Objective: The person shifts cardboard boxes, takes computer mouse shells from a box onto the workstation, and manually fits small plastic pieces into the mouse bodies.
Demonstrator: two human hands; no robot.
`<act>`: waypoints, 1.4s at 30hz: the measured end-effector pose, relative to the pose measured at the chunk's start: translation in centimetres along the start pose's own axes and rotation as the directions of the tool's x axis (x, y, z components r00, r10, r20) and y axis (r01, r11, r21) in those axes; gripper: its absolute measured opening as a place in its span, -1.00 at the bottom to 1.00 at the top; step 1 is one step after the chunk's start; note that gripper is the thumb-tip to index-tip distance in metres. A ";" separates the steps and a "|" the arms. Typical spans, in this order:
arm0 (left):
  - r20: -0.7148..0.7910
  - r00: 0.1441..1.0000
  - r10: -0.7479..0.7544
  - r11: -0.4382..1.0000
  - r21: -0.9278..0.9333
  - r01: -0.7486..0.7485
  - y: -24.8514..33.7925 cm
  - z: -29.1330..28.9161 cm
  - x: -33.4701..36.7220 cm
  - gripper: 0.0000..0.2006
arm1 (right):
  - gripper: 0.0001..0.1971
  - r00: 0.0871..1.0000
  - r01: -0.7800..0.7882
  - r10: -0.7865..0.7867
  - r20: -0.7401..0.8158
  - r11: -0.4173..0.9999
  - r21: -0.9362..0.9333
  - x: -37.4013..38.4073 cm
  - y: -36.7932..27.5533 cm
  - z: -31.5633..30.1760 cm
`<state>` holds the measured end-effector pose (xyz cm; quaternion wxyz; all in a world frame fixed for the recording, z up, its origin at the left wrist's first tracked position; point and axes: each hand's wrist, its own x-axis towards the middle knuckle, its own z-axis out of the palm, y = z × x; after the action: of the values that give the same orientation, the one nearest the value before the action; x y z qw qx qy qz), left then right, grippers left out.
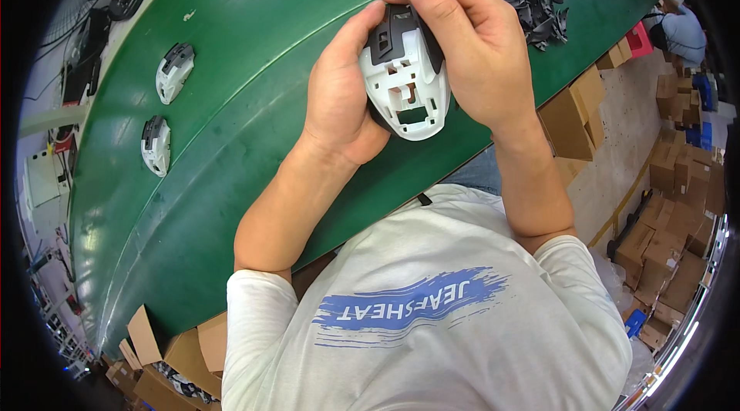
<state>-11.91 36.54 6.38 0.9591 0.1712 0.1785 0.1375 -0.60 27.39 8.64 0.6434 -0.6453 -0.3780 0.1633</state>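
Observation:
Between my two hands, above the green table (pixel 247 157), is a white-and-black plastic shell (pixel 408 91) shaped like a computer mouse, with rectangular cut-outs in its white part. My left hand (pixel 339 87) cups its left side, the thumb up by the black end. From the right, my right hand (pixel 486 49) grips it, thumb and fingers curled over the black end. The fingertips of both hands nearly meet there. What lies under the shell is hidden by my hands.
Three similar shells (pixel 175 73) lie on the table, two at the left and one at the far edge. A pile of black plastic parts (pixel 528 6) sits beyond my right hand. Cardboard boxes (pixel 574 118) line the near edge; another person (pixel 682 33) is at the far right.

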 end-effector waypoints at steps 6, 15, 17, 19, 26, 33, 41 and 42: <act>-0.022 0.999 0.027 1.000 0.003 -0.027 -0.5 0.1 0.3 -0.72 | -0.66 0.993 -0.114 0.095 0.075 0.948 0.297 -0.4 0.9 0.1; -0.052 0.998 0.030 0.999 0.040 -0.028 -1.0 0.3 0.3 -0.73 | -0.73 0.996 -0.092 0.088 0.029 0.914 0.395 -2.0 1.1 0.0; -0.047 0.998 0.030 0.999 0.034 -0.029 -1.2 0.3 0.3 -0.73 | -0.73 0.996 -0.087 0.087 0.017 0.934 0.346 -2.2 1.1 -0.4; -0.086 0.990 0.108 0.990 0.096 -0.100 -1.4 0.6 0.3 -0.73 | -0.73 0.996 -0.084 0.086 0.004 0.952 0.295 -2.2 1.0 -0.5; -0.015 0.966 0.257 0.919 0.315 -0.239 -2.0 2.1 -0.7 -0.75 | -0.76 0.998 0.060 -0.054 -0.026 0.906 0.419 -2.9 1.2 -1.0; 0.059 0.966 0.254 0.879 0.402 -0.255 -1.5 2.7 -1.1 -0.73 | -0.51 0.986 0.144 -0.157 0.048 0.967 0.210 -2.9 0.7 -1.6; 0.219 0.930 0.294 0.760 0.537 -0.367 -1.9 3.3 -2.2 -0.72 | -0.51 0.962 0.207 -0.223 0.155 0.972 0.111 -2.8 1.1 -4.0; 0.264 0.916 0.302 0.730 0.555 -0.400 -1.9 3.1 -2.3 -0.74 | -0.51 0.962 0.245 -0.256 0.099 0.963 0.111 -3.1 0.9 -3.6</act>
<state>-12.40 33.19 9.04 0.8228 0.5055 0.1014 0.2394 0.07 22.78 7.33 0.6674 -0.5500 -0.4838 0.1346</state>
